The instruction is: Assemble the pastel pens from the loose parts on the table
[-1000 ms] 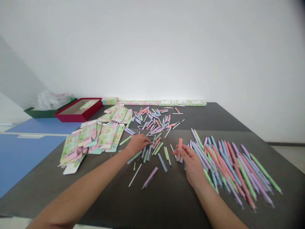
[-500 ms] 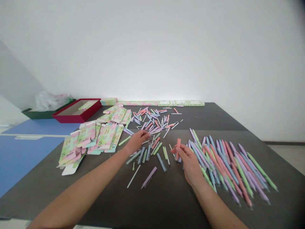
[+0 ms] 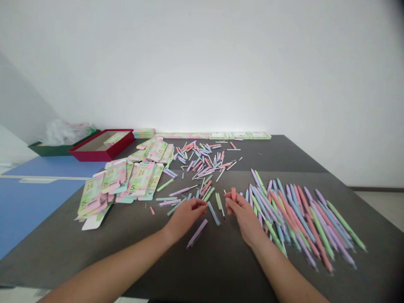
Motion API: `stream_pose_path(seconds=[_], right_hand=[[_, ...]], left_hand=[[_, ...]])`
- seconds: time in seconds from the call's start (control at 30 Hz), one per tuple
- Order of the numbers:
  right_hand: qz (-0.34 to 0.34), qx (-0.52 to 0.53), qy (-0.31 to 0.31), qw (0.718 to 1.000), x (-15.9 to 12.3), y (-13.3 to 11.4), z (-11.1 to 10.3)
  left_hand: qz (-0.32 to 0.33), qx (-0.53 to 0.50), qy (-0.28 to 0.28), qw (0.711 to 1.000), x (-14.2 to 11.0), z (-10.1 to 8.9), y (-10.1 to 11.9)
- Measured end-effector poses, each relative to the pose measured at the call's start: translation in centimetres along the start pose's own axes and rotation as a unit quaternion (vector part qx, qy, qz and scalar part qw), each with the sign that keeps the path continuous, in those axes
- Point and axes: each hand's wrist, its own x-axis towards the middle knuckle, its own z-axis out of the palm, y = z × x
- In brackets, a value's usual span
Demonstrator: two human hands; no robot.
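My right hand [image 3: 241, 214] pinches a coral pen barrel [image 3: 233, 194], which stands upright above the fingers. My left hand [image 3: 186, 218] rests on the table with its fingers curled together, and nothing shows in them. Just beyond it lie loose pen parts, including lilac barrels [image 3: 169, 202]. Near its fingertips are a lilac pen barrel [image 3: 197, 233] and a blue barrel [image 3: 213, 213]. A large fan of assembled pastel pens [image 3: 301, 223] lies right of my right hand. A dense scatter of pen parts [image 3: 202, 162] spreads across the middle of the table.
Flattened printed cartons [image 3: 139, 179] lie on the dark table [image 3: 221, 269] at left. A red box [image 3: 101, 145] and a green box [image 3: 47, 149] stand beyond them, with a plastic bag [image 3: 65, 132] behind. Closed boxes [image 3: 211, 136] line the far edge. A blue surface [image 3: 41, 193] lies left.
My left hand has moved toward me, and loose pen parts near it have shifted. The coral barrel stays in my right hand, now standing more upright.
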Motion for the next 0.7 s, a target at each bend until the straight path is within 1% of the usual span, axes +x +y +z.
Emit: stream_pose_path(seconds=[0.03,0.07,0.13,0.2,0.23,0.3,0.37,0.5,0.6,0.7], right_hand=[[0.001,0.003,0.001,1.0,0.0,0.0,0.0],[0.004,0.004,0.004,1.0,0.0,0.0,0.0],[0.007,0.001,0.007,1.0,0.0,0.1,0.1],[0.004,-0.006,0.007,1.0,0.1,0.3,0.2],[0.001,-0.015,0.009,1.0,0.1,0.4,0.2],[-0.005,-0.05,0.022,0.998,0.2,0.6,0.0],[-0.014,-0.093,0.03,0.995,0.5,0.9,-0.3],[-0.028,-0.155,0.004,0.987,1.0,1.2,-0.9],[-0.027,-0.178,0.0,0.984,1.2,1.2,-1.0],[-0.02,-0.156,0.007,0.987,1.2,1.3,-0.9]], left_hand=[[0.015,0.08,0.03,0.996,0.5,-1.0,-0.3],[0.032,0.164,0.049,0.985,1.1,-2.0,-0.6],[0.065,0.302,0.074,0.948,2.1,-3.4,-1.0],[0.079,0.39,0.095,0.912,3.0,-4.0,-1.0],[0.078,0.414,0.1,0.901,3.5,-3.9,-0.8],[0.066,0.432,0.099,0.894,4.5,-3.2,-0.3],[0.058,0.429,0.09,0.897,5.8,-2.1,0.2],[0.023,0.412,0.08,0.907,8.1,-0.1,0.6],[-0.005,0.384,0.076,0.92,9.1,0.1,0.4],[-0.012,0.335,0.059,0.94,9.2,-0.7,0.2]])
